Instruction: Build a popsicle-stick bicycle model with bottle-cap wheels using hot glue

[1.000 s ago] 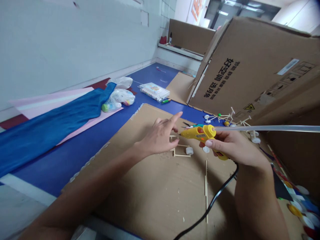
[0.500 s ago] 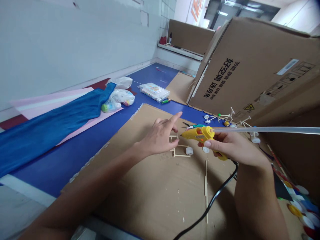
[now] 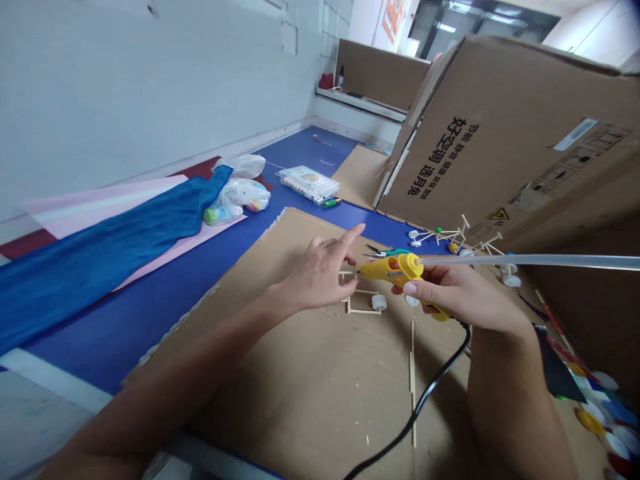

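My right hand grips a yellow hot glue gun with a long clear glue stick jutting out to the right and a black cord trailing toward me. Its nozzle points left at a small frame of thin wooden sticks lying on a cardboard sheet. My left hand rests on the frame, thumb and lower fingers pinched at a stick, index finger stretched out. A white bottle cap sits at the frame's corner.
A big cardboard box stands at the right. More stick-and-cap models lie in front of it. Loose sticks lie on the cardboard. Coloured caps pile at lower right. Blue cloth, plastic bags and a clear case lie on the blue floor.
My right hand has shifted the glue gun slightly left, closer to the stick frame. My left hand has stayed in place.
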`<action>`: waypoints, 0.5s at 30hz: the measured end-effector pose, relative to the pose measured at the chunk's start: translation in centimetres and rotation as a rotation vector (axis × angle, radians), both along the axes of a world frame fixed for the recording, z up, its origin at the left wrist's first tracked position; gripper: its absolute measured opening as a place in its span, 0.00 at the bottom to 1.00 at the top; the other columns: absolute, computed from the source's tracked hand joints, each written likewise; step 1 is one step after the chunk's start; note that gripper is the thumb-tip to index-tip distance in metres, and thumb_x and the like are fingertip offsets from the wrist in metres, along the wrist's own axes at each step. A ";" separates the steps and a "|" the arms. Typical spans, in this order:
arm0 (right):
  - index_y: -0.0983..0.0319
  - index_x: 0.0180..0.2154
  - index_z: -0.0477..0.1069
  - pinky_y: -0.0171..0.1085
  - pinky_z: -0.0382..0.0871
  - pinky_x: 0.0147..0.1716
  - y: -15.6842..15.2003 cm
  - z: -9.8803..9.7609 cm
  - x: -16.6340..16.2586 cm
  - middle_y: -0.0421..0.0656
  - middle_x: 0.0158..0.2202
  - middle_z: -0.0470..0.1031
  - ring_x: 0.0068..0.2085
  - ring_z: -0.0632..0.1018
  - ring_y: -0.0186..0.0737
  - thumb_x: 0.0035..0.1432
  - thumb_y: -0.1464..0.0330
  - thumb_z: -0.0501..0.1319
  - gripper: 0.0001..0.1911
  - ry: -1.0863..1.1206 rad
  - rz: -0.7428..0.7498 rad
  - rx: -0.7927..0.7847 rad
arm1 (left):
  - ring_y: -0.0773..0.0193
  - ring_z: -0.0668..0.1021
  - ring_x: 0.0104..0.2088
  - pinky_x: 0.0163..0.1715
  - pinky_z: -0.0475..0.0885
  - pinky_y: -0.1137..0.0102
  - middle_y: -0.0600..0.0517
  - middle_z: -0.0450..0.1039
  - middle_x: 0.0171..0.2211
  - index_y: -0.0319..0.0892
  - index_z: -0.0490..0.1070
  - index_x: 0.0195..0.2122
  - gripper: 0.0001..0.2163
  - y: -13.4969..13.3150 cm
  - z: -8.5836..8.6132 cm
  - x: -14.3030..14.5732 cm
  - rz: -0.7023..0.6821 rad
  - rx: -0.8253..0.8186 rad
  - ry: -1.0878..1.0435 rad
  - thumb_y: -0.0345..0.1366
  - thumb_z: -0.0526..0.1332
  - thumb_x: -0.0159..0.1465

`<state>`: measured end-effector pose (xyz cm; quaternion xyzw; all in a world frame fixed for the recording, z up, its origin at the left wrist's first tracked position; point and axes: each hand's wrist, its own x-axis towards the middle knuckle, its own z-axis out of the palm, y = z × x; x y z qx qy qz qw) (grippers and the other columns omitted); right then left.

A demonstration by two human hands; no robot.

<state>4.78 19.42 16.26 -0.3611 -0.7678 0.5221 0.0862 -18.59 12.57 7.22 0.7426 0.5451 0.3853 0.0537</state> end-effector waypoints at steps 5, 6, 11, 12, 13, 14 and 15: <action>0.63 0.43 0.77 0.29 0.61 0.17 0.0 -0.1 0.0 0.42 0.28 0.76 0.20 0.67 0.28 0.53 0.52 0.70 0.23 0.001 0.006 -0.013 | 0.57 0.78 0.46 0.52 0.62 0.57 0.51 0.78 0.42 0.45 0.42 0.70 0.41 0.0 0.0 0.0 -0.002 0.006 -0.009 0.32 0.63 0.59; 0.63 0.43 0.77 0.29 0.61 0.17 0.0 -0.2 0.0 0.42 0.28 0.76 0.20 0.67 0.28 0.53 0.52 0.70 0.23 0.002 0.007 -0.013 | 0.57 0.78 0.46 0.52 0.62 0.57 0.51 0.78 0.42 0.45 0.42 0.70 0.41 0.0 0.0 0.0 -0.001 0.006 -0.010 0.32 0.63 0.59; 0.64 0.41 0.77 0.28 0.60 0.16 0.0 -0.2 -0.1 0.42 0.28 0.75 0.20 0.66 0.27 0.53 0.52 0.70 0.23 0.013 0.019 -0.008 | 0.56 0.78 0.45 0.52 0.62 0.57 0.51 0.78 0.42 0.45 0.43 0.70 0.41 0.0 0.2 0.0 0.000 0.001 -0.003 0.31 0.63 0.58; 0.64 0.41 0.77 0.28 0.60 0.16 0.1 -0.2 -0.1 0.42 0.27 0.75 0.20 0.66 0.27 0.53 0.52 0.70 0.23 0.013 0.022 -0.008 | 0.56 0.78 0.45 0.52 0.62 0.57 0.51 0.78 0.42 0.45 0.43 0.70 0.41 0.0 0.2 0.0 0.000 0.001 -0.002 0.31 0.63 0.58; 0.64 0.41 0.77 0.28 0.59 0.16 0.1 -0.2 -0.1 0.41 0.27 0.74 0.20 0.66 0.27 0.53 0.52 0.70 0.23 0.014 0.025 -0.010 | 0.56 0.78 0.45 0.52 0.62 0.57 0.51 0.78 0.42 0.45 0.42 0.70 0.41 -0.1 0.2 0.0 0.000 0.001 -0.003 0.31 0.63 0.58; 0.63 0.41 0.77 0.28 0.59 0.16 0.1 -0.2 -0.1 0.41 0.27 0.74 0.20 0.66 0.27 0.53 0.52 0.70 0.22 0.014 0.027 -0.010 | 0.56 0.78 0.45 0.52 0.62 0.57 0.51 0.78 0.42 0.45 0.42 0.70 0.42 -0.1 0.2 0.0 0.000 -0.001 -0.004 0.31 0.64 0.58; 0.63 0.41 0.77 0.28 0.59 0.16 0.1 -0.2 -0.1 0.41 0.26 0.74 0.20 0.66 0.27 0.53 0.52 0.70 0.22 0.014 0.027 -0.011 | 0.56 0.78 0.45 0.51 0.62 0.57 0.51 0.78 0.42 0.45 0.42 0.70 0.42 -0.1 0.2 0.0 -0.001 -0.004 -0.006 0.32 0.64 0.58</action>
